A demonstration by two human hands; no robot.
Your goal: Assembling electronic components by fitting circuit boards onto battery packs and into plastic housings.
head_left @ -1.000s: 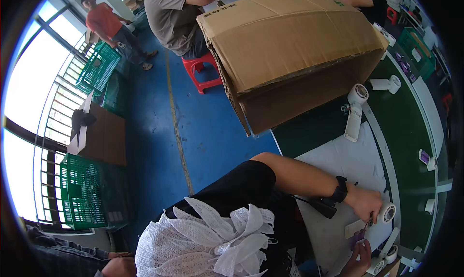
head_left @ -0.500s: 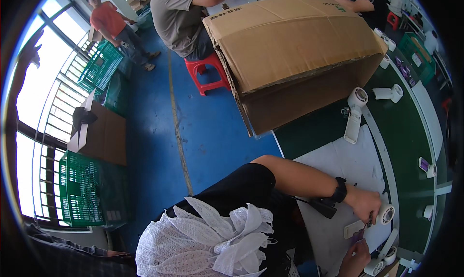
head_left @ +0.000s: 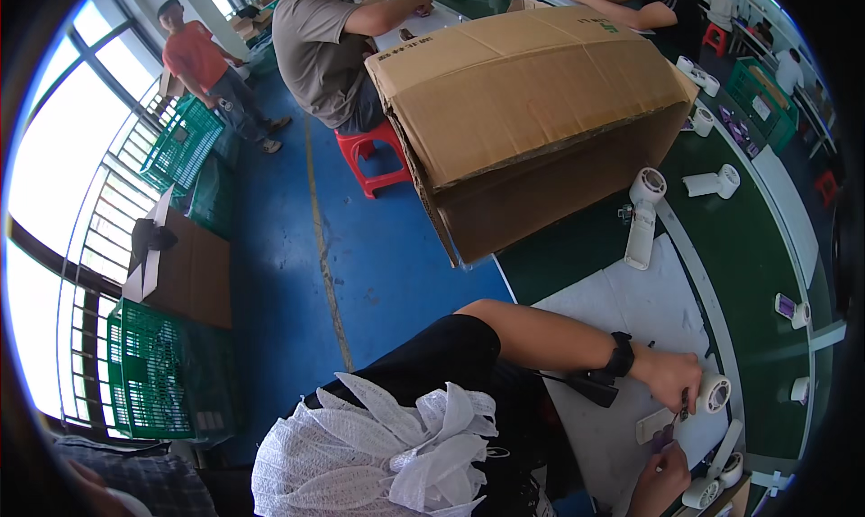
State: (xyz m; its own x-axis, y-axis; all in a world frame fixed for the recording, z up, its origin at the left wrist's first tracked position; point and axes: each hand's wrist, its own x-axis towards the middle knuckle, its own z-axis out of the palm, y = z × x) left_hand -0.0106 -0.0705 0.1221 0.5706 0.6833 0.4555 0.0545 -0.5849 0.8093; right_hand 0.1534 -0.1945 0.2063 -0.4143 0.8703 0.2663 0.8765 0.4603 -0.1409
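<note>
Neither my left hand nor my right hand shows. Close below me sits a co-worker in a white ruffled, lace-like head covering (head_left: 378, 454) and a black top. Over the white work sheet (head_left: 586, 305), the co-worker's far hand (head_left: 671, 377), with a black watch (head_left: 620, 355), bends down beside a white round-headed part (head_left: 714, 393), like a handheld fan's. The co-worker's near hand (head_left: 664, 476) holds a small purple piece (head_left: 664, 438). Both hands meet at a thin item too small to name. A pale oblong part (head_left: 651, 424) lies beside them.
A large cardboard box (head_left: 541, 93) lies open-sided on the green bench. White fan-shaped housings (head_left: 641, 228) are spread along it. Past the box, a person sits on a red stool (head_left: 374, 161). Green baskets (head_left: 144, 368) line the windows; plaid clothing (head_left: 135, 476) shows lower left.
My view has shifted, so the background sits slightly lower and farther left. The co-worker's hands stay at the same spot. The plaid-clothed figure at lower left has changed position.
</note>
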